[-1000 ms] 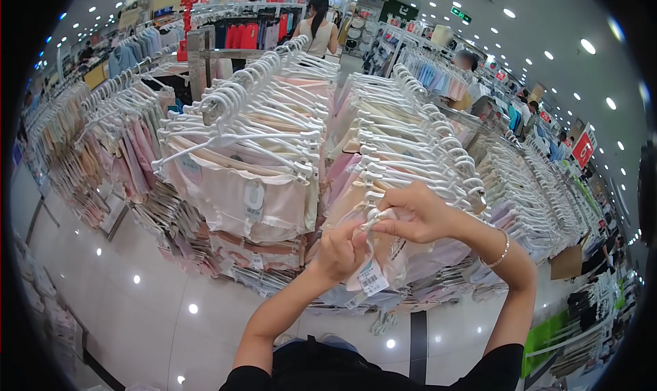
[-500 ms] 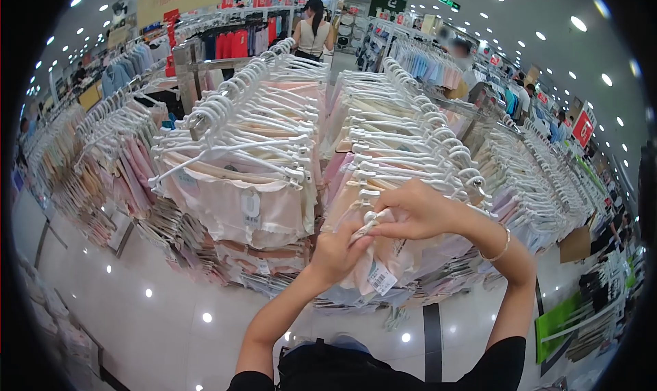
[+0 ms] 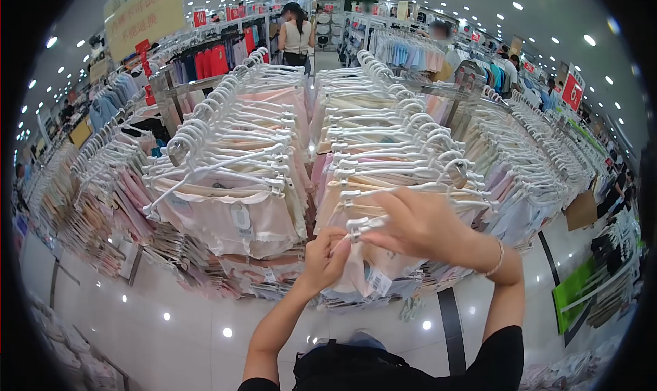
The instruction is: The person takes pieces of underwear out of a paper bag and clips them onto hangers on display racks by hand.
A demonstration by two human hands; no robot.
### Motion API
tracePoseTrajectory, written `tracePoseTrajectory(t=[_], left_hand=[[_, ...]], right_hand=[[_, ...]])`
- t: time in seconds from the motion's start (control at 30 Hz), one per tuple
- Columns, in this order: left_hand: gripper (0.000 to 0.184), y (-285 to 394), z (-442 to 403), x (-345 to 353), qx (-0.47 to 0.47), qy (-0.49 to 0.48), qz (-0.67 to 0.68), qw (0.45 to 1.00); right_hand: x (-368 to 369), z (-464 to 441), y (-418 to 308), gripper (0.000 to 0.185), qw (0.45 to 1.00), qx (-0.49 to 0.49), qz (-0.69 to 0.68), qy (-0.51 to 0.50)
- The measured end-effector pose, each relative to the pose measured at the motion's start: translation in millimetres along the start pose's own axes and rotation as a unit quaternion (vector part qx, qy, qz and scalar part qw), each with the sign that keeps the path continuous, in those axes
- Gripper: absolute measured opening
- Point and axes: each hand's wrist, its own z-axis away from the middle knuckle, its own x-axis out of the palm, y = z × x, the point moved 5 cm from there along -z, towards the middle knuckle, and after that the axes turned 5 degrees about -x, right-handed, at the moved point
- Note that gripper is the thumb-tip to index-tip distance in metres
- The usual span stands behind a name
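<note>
Nearest, black sleeves framed two bare forearms. The left hand had its thumb and forefinger pinching the top edge of a pale piece of underwear, which hung between the hands and the racks. The right hand was bent around the arm of a white hanger, its thumb and forefinger closed on it; its other fingers could not be made out. The clip at the hanger's end sat just beside the left fingertips, and whether it had bitten the cloth could not be told.

A thin or crooked fold there could have slipped out under the cloth's weight, and a left pinch eased too soon could have let that corner droop, or the piece drop to the tiled floor. The paper tag, hanging low, might have creased if caught in a fist. The bracelet could have snagged nearby hangers.

Behind, the right-hand row of hangers was tightly packed, so a careless nudge risked tangling. A person in the aisle stood well apart, too far to interfere.
</note>
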Motion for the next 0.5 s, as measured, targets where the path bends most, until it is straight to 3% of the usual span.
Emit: tracePoseTrajectory(t=[0.07,0.17,0.3,0.37,0.5], left_hand=[[0.015,4,-1,3,0.007,-0.025,-0.016,1.0],[0.018,7,-2,7,0.024,-0.056,-0.064,0.996],[0.017,5,-1,8,0.035,-0.06,-0.104,0.992],[0.018,5,0,10,0.01,-0.041,-0.06,0.997],[0.017,0,2,6,-0.004,0.002,-0.041,0.999]], right_hand=[[-25,16,-11,0.027,0.998,0.033,0.03,0.036],[-37,57,-13,0.022,0.986,0.137,0.052,-0.075],[-40,118,1,0.02,0.967,0.252,-0.044,0.012],[-40,155,10,0.022,0.931,0.349,-0.082,0.063],[-39,213,15,0.025,0.827,0.483,-0.064,0.279]])
